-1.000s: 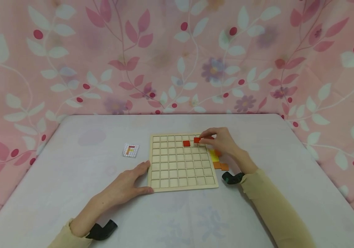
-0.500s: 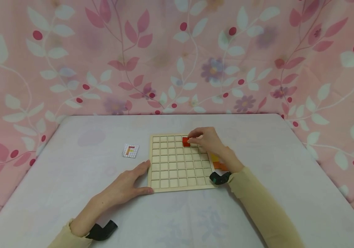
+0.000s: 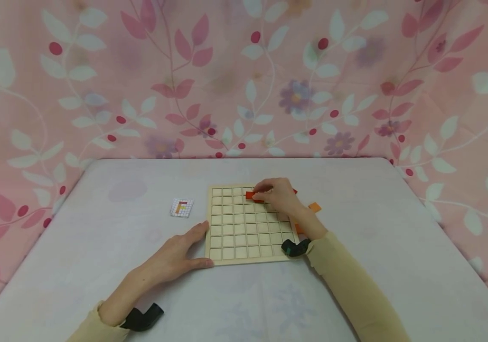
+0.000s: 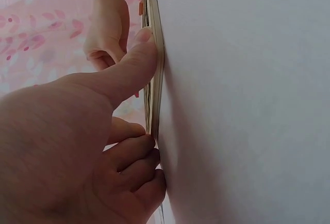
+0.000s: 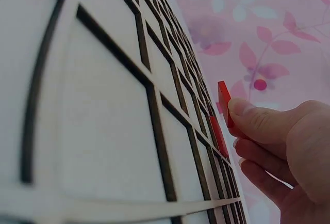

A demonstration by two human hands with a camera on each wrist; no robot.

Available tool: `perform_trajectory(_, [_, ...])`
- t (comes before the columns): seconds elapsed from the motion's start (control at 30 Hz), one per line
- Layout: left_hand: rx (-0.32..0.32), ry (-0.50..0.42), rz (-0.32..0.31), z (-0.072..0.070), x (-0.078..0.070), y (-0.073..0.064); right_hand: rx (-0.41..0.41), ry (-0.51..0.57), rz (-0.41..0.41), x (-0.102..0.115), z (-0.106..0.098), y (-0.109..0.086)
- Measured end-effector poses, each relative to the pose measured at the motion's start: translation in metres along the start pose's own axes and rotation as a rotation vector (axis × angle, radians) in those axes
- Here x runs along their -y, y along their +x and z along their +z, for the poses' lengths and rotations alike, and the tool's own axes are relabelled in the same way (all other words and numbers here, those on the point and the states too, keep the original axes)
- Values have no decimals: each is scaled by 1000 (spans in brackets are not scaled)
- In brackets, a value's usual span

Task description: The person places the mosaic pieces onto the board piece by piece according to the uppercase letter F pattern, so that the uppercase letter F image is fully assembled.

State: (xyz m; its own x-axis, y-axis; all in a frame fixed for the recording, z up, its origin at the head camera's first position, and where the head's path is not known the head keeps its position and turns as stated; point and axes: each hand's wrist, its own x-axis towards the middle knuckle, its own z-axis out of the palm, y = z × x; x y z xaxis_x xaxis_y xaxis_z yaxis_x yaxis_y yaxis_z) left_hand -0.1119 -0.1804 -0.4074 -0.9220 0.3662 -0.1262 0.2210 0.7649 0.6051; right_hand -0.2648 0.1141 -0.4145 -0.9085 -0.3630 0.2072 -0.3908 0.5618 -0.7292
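The wooden grid board [image 3: 235,218] lies flat on the table. My left hand [image 3: 169,256] holds its near left corner, thumb at the front edge and fingers at the left side; the left wrist view shows the thumb [image 4: 135,61] over the rim. At the board's far side, my right hand [image 3: 280,194] pinches a red square tile [image 5: 224,104] between thumb and fingers. That tile is tilted just above the grid. Beside it, a second red tile [image 5: 218,136] sits in a cell, partly covered by the hand in the head view.
A small pattern card [image 3: 182,208] with a coloured grid lies left of the board. Orange tiles [image 3: 314,207] lie to the board's right, partly behind my right forearm. Dark wrist devices [image 3: 143,317] sit at both cuffs. A floral cloth [image 3: 244,85] hangs behind the table.
My right hand has moved left across the board's far rows, carrying the red tile from right of the placed red tile to its left. The left hand has stayed in place.
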Motion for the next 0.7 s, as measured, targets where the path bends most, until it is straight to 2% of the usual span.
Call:
perform_trajectory(0.33, [-3,7,12,1,1,1,-13,36,-38,-7,8,0])
perform_trajectory(0.7, [-6,18,16,1,-1,1,-25,-9,-98,-11,11,0])
